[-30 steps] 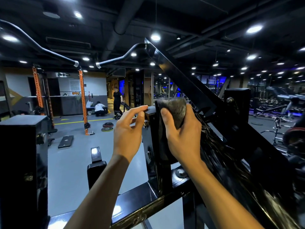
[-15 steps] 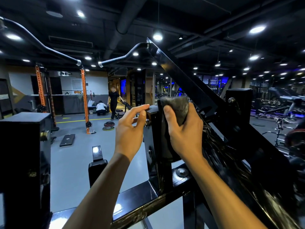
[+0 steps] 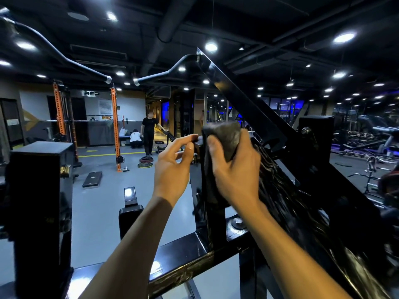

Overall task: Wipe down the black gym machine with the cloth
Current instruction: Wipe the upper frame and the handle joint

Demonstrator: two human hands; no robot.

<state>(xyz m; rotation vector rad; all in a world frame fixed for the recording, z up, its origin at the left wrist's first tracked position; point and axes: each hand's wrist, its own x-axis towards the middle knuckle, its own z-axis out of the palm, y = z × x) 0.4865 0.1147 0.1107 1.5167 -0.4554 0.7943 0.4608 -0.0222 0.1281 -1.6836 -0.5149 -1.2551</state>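
Observation:
The black gym machine (image 3: 248, 108) fills the right and lower part of the view, with a slanted beam, a short upright post and a cross bar. My right hand (image 3: 235, 169) grips a dark grey cloth (image 3: 226, 137) and presses it against the top of the upright post (image 3: 213, 223). The cloth hangs down the post's face below my palm. My left hand (image 3: 172, 167) is just left of the post, its thumb and forefinger pinching a small part at the post's top edge.
A second black post (image 3: 41, 190) stands at the left. Two curved handle bars (image 3: 64, 59) reach overhead. A padded seat (image 3: 129, 210) is below my left arm. On the grey floor beyond stand an orange rack (image 3: 114, 126), weight plates (image 3: 145, 162) and two people (image 3: 149, 132).
The view has shifted slightly. My hands have stayed at the post top, the left fingers closing a little toward it. The standing person in the background has walked to the right.

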